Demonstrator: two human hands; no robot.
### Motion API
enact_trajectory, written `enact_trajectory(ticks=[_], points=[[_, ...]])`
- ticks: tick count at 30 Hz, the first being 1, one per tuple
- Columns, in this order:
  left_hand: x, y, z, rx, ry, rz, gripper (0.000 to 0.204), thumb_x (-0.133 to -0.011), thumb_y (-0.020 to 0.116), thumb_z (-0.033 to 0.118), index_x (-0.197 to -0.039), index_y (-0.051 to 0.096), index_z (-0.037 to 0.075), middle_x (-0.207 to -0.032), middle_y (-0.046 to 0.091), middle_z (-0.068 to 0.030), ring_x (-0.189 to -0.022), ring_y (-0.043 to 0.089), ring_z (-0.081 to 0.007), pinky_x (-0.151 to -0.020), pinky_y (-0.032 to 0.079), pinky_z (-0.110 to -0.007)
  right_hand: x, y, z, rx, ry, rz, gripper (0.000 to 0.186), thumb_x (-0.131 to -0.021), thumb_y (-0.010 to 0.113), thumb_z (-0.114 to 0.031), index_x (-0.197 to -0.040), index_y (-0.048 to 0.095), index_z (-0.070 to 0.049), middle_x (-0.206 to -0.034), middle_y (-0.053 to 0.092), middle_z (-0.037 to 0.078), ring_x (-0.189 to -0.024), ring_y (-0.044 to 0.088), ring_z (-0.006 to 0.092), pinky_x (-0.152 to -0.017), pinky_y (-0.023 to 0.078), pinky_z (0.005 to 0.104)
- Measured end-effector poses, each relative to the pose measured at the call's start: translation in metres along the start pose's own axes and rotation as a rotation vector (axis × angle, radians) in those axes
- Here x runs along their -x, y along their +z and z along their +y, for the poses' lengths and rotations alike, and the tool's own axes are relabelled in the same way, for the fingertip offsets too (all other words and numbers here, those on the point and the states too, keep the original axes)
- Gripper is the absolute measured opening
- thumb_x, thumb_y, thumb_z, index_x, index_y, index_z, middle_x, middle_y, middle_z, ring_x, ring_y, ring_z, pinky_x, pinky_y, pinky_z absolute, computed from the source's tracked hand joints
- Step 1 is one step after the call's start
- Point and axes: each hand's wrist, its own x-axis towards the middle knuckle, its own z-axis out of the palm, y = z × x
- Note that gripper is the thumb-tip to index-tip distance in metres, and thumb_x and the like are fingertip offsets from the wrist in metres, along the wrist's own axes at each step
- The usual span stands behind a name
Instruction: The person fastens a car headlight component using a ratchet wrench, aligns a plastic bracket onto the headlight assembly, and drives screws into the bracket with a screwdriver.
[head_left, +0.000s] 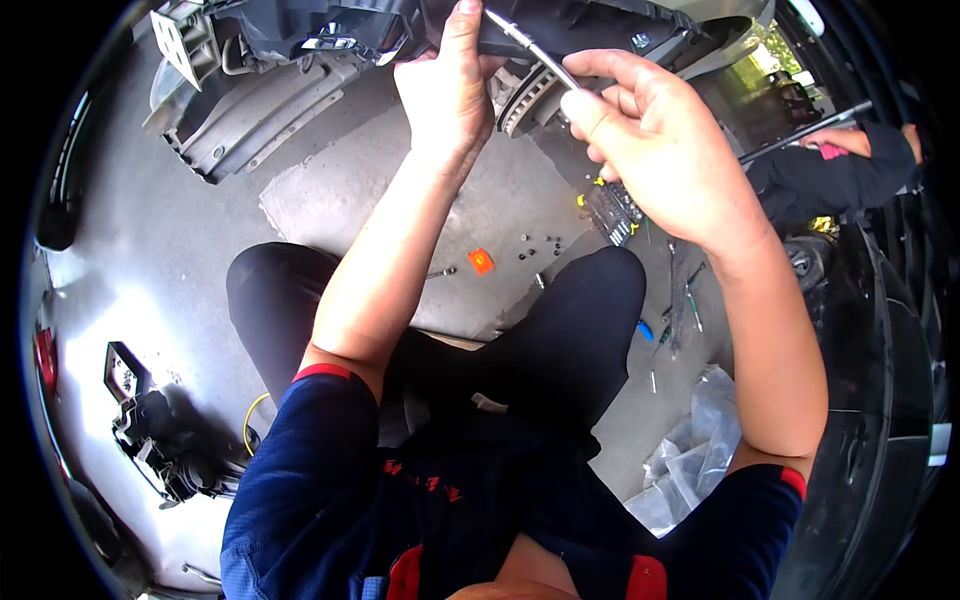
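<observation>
My right hand (655, 140) pinches a slim silver metal rod (532, 48) between thumb and forefinger; the other fingers are loosely curled. The rod slants up and left toward the dark underside of a car's front end (395, 30). My left hand (450, 95) is raised against this dark plastic, its thumb pointing up close to the rod's far tip. Its other fingers are bent and mostly hidden, so what they hold does not show. A brake disc (530, 100) sits just behind and between my hands.
Below lie an orange piece (481, 262), several small sockets, a tool set (612, 212), and loose tools. Clear plastic sheeting (685, 465) is at right, a removed black part (175, 445) at left. Another person's arm (850, 140) is near a long bar at far right.
</observation>
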Motion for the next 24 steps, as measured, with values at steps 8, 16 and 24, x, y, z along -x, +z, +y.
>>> enact_trajectory(ticks=[8, 16, 24], points=[[-0.003, -0.003, 0.002, -0.015, -0.045, 0.007, 0.02, -0.098, 0.072, 0.02, -0.111, 0.066, 0.006, -0.093, 0.069, -0.002, -0.069, 0.063, -0.009, -0.053, 0.05, -0.022, 0.004, 0.012, 0.022, 0.07, -0.088, 0.027, 0.033, -0.098, 0.063, -0.01, -0.127, 0.063, 0.006, -0.108, 0.074, 0.015, -0.091, 0.072, 0.0185, -0.082, 0.055, 0.0317], [-0.014, -0.005, -0.002, 0.021, -0.029, 0.035, 0.017, -0.098, 0.071, 0.02, -0.109, 0.065, 0.007, -0.09, 0.067, -0.0012, -0.067, 0.063, -0.0094, -0.052, 0.05, -0.022, 0.0, 0.029, 0.014, 0.296, -0.315, 0.27, 0.028, -0.092, 0.066, -0.005, -0.119, 0.067, 0.0, -0.098, 0.074, 0.02, -0.085, 0.075, 0.0322, -0.079, 0.058, 0.0356], [-0.01, 0.002, 0.002, -0.01, -0.034, 0.041, 0.016, -0.098, 0.07, 0.019, -0.109, 0.065, 0.008, -0.086, 0.065, 0.0004, -0.06, 0.057, -0.0072, -0.047, 0.043, -0.021, -0.003, 0.036, 0.047, -0.069, -0.226, 0.291, 0.024, -0.09, 0.067, -0.001, -0.113, 0.062, 0.0, -0.095, 0.076, 0.014, -0.086, 0.076, 0.0202, -0.08, 0.058, 0.0318]])
